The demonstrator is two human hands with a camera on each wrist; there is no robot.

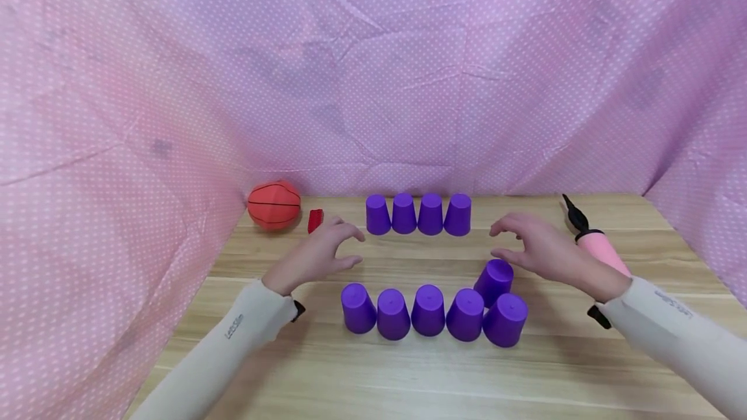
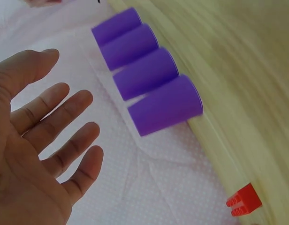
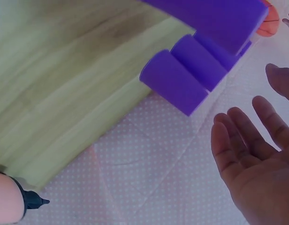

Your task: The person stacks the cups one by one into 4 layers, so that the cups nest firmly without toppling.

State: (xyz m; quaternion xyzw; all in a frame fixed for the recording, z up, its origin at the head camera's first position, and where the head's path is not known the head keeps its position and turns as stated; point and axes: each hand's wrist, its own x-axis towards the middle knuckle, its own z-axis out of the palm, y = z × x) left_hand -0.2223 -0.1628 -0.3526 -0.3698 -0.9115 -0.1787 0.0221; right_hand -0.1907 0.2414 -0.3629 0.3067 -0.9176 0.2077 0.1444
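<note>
Nearest the camera, a row of five upturned purple cups (image 1: 428, 310) sits below and between the two hands, with a sixth cup (image 1: 495, 279) tipped against its right end, under the right hand (image 1: 539, 250). Beyond the fingertips, a tidy back row of four purple cups (image 1: 417, 214) stands against the dotted cloth. Both hands hover spread and holding nothing; the left hand (image 1: 318, 253) mirrors the right. Judging by this, arranging is partly done, the leaning cup unsettled. Left of the left hand lie a small basketball (image 1: 273, 205) and a red brick (image 1: 315, 220); a pink hand pump (image 1: 595, 242) lies right of the right hand.
</note>
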